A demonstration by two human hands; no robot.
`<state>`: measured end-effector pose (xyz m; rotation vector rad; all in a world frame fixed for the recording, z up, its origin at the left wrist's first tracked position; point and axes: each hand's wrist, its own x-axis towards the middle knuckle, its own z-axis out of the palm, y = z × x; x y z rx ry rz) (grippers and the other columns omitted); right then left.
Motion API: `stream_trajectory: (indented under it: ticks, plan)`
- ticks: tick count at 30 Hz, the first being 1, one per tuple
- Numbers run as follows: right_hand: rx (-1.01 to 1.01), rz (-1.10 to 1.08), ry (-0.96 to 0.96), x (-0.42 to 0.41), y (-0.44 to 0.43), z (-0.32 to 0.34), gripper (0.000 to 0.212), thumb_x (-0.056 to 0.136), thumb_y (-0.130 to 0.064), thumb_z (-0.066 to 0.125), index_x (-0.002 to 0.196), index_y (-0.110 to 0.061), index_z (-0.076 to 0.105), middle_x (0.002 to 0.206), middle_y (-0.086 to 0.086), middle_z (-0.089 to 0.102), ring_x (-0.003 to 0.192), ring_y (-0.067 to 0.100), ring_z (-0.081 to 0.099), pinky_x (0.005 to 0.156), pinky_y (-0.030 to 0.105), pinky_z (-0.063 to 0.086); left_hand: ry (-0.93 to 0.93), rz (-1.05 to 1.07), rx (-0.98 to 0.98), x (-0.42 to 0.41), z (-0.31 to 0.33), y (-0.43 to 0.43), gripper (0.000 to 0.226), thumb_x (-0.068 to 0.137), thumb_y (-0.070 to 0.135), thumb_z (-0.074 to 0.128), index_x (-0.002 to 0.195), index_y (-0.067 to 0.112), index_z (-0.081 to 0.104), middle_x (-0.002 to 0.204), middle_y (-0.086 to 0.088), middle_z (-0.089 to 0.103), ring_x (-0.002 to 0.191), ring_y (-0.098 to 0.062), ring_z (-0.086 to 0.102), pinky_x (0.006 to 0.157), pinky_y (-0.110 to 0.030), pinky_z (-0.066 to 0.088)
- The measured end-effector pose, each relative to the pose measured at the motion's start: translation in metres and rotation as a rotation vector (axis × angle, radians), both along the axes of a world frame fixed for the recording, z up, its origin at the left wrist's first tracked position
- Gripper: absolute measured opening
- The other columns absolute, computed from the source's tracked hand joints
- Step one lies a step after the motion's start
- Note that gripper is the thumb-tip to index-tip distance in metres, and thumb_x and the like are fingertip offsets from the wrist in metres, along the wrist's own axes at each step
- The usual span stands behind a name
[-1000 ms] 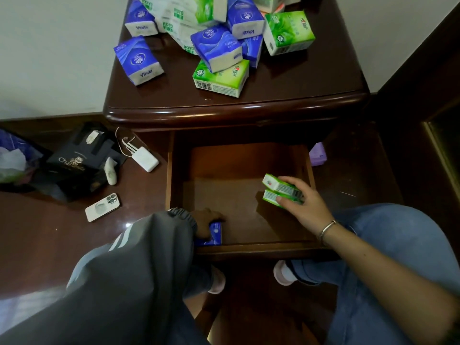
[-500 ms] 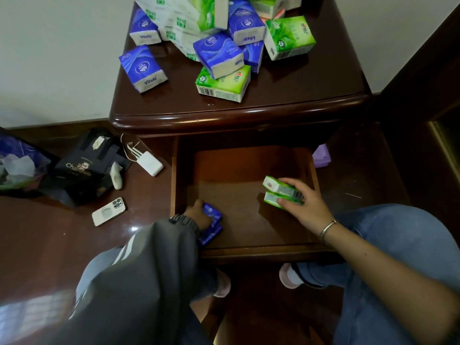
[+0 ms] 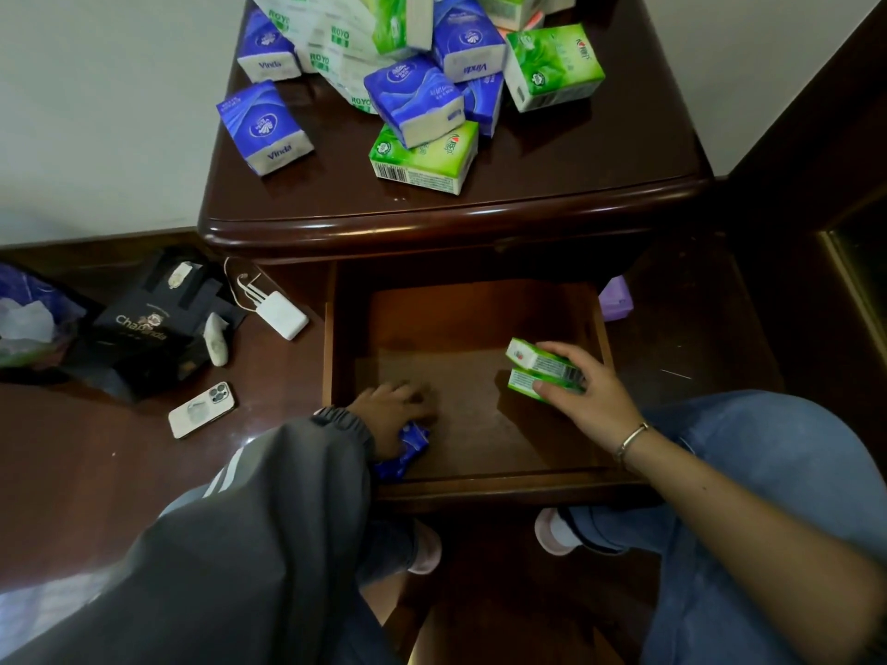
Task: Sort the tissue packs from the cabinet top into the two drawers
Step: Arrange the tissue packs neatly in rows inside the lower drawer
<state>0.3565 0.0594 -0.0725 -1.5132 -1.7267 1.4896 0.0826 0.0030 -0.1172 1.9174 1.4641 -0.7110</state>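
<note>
The upper drawer (image 3: 480, 491) of the dark wooden cabinet stands pulled out. My left hand (image 3: 391, 410) lies in its front left corner on a blue tissue pack (image 3: 405, 453), fingers stretched forward over the drawer floor. At the drawer's right side my right hand (image 3: 585, 400) grips two green tissue packs (image 3: 540, 371), stacked one on the other, just above the floor. On the cabinet top (image 3: 576, 175) lies a pile of several blue and green packs, with one blue pack (image 3: 264, 127) apart at the left and a green pack (image 3: 422, 158) at the front.
On the floor to the left lie a white phone (image 3: 201, 410), a white power bank (image 3: 283, 319) with cable, a black box (image 3: 144, 324) and a plastic bag (image 3: 29, 324). A purple object (image 3: 614, 300) sits right of the drawer. My knees flank the drawer front.
My left hand brought the blue pack down in the drawer's front left corner and its fingers flattened over it. My right hand has hardly moved with the green packs.
</note>
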Motion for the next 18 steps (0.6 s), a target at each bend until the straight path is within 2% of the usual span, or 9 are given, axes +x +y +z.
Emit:
stream_trajectory:
  ticks: [4,8,12,15,16,18]
  plan:
    - [-0.002,0.012,-0.016,-0.001,0.000,0.000,0.045,0.084,-0.013,0.066,0.125,-0.025,0.053,0.125,-0.002,0.053,0.108,0.010,0.052,0.088,0.023,0.046,0.011,-0.080,-0.115,0.010,0.000,0.000,0.057,0.089,0.023,0.054,0.143,0.031,0.039,0.151,0.002,0.034,0.139,-0.021,0.029,0.113,-0.046,0.023]
    - [-0.008,0.015,-0.027,-0.002,0.002,-0.002,0.045,0.085,-0.014,0.066,0.126,-0.026,0.053,0.126,-0.002,0.053,0.109,0.010,0.052,0.089,0.026,0.047,0.201,-0.057,-0.055,0.002,0.003,-0.002,0.053,0.092,0.032,0.051,0.143,0.028,0.037,0.149,0.002,0.038,0.137,-0.022,0.033,0.112,-0.046,0.021]
    - [-0.013,0.052,-0.054,-0.006,0.001,-0.006,0.046,0.085,-0.016,0.066,0.127,-0.029,0.051,0.126,-0.005,0.052,0.110,0.009,0.052,0.087,0.021,0.047,0.362,-0.086,0.019,-0.006,0.007,-0.012,0.053,0.095,0.048,0.039,0.144,0.028,0.036,0.149,0.001,0.039,0.140,-0.024,0.028,0.116,-0.052,0.006]
    - [-0.016,0.107,-0.058,-0.016,-0.003,-0.009,0.046,0.085,-0.017,0.066,0.127,-0.029,0.051,0.126,-0.004,0.052,0.109,0.008,0.052,0.087,0.019,0.045,0.346,-0.078,0.154,-0.004,0.014,-0.019,0.054,0.096,0.052,0.034,0.145,0.028,0.035,0.152,0.002,0.033,0.144,-0.023,0.019,0.115,-0.058,-0.003]
    - [-0.013,0.137,-0.065,-0.021,-0.005,-0.010,0.046,0.085,-0.018,0.066,0.126,-0.030,0.052,0.125,-0.005,0.051,0.109,0.008,0.051,0.088,0.019,0.045,0.299,-0.024,0.232,-0.005,0.018,-0.020,0.054,0.096,0.052,0.034,0.144,0.028,0.036,0.152,0.002,0.033,0.144,-0.021,0.019,0.115,-0.057,-0.002]
    - [0.020,0.209,-0.079,-0.039,-0.008,-0.012,0.044,0.084,-0.021,0.067,0.124,-0.034,0.052,0.121,-0.011,0.048,0.109,0.005,0.049,0.084,0.007,0.040,0.154,0.174,0.470,-0.014,0.026,-0.019,0.048,0.096,0.044,0.039,0.140,0.026,0.043,0.146,0.002,0.039,0.140,-0.021,0.028,0.116,-0.051,0.010]
